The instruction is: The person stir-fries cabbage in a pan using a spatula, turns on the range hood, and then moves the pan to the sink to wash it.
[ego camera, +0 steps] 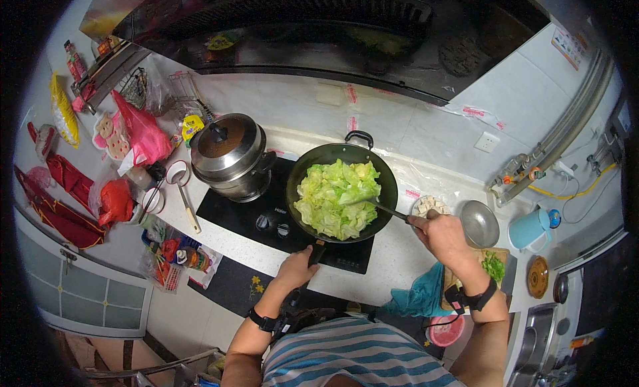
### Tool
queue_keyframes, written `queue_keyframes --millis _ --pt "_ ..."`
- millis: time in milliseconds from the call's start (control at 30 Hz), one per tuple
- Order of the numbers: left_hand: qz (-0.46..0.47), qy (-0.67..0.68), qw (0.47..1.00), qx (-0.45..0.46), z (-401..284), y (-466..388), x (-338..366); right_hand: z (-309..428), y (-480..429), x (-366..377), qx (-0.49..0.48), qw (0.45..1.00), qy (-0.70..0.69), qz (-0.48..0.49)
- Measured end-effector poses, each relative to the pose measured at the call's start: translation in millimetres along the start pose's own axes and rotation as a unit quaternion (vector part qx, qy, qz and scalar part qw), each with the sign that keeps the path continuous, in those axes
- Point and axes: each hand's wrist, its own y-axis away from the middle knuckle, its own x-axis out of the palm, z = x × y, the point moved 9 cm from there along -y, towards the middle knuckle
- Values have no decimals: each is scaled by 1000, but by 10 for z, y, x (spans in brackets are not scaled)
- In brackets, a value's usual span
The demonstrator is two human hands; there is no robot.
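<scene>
A dark wok [388, 187] stands on the right burner of a black glass gas hob [229, 207]. Torn leafy greens [329, 192], pale green and looking like lettuce or cabbage, fill its middle. My left hand [295, 267] grips the wok's handle [316, 252] at the near side. In my right hand [442, 237] is the handle of a spatula [392, 210], whose blade lies among the leaves at the right part of the heap. Leaves partly cover the blade.
A lidded steel steamer pot [227, 155] sits on the left burner. Right of the wok are a plate of white cubes [430, 205], a metal bowl [479, 224], a light-blue jug [529, 230] and a cutting board [452, 282] with chopped greens [493, 267]. A ladle [187, 205] lies left.
</scene>
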Motion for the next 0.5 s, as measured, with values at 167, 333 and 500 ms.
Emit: queue_keyframes --millis 167,333,500 --pt "1 1 1000 8 43 -16 43 268 -284 442 -7 999 -51 8" --pt "-5 -7 1000 10 54 -7 58 166 -560 938 65 995 -73 -2" --pt "3 -1 1000 2 39 -5 58 550 -411 1170 34 996 -72 37"
